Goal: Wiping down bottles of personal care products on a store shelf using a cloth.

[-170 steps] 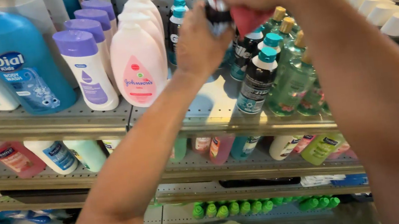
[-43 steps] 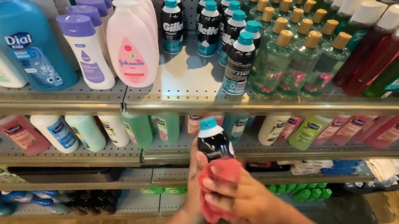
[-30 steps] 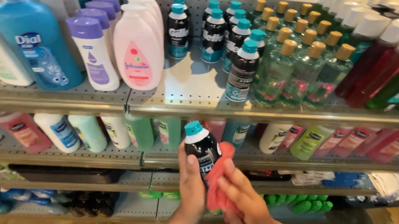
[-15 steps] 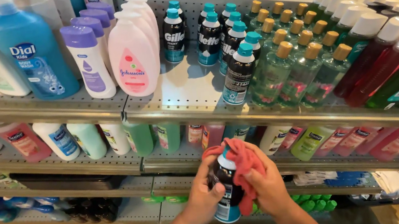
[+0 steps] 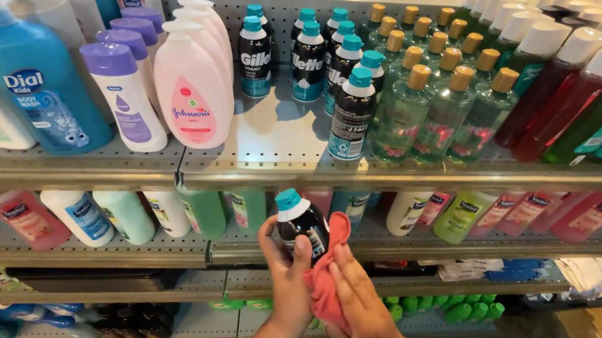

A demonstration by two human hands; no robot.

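My left hand (image 5: pixel 286 275) grips a black aerosol can with a teal cap (image 5: pixel 299 222), held upright in front of the lower shelves. My right hand (image 5: pixel 362 308) presses a red cloth (image 5: pixel 326 278) flat against the can's right side. On the top shelf (image 5: pixel 278 168) stand several matching black cans with teal caps (image 5: pixel 350 112), with a bare patch of shelf to their left.
Left of the cans stand pink lotion bottles (image 5: pixel 190 90), purple-capped white bottles (image 5: pixel 122 95) and a big blue pump bottle (image 5: pixel 37 76). Green gold-capped bottles (image 5: pixel 424 102) and red and teal white-capped bottles (image 5: pixel 577 90) fill the right. Lower shelves hold more bottles.
Seconds ago the can and cloth were up at the top shelf. Since then both hands have come down, and the cloth has been shifting around the can; the can now stands upright again.
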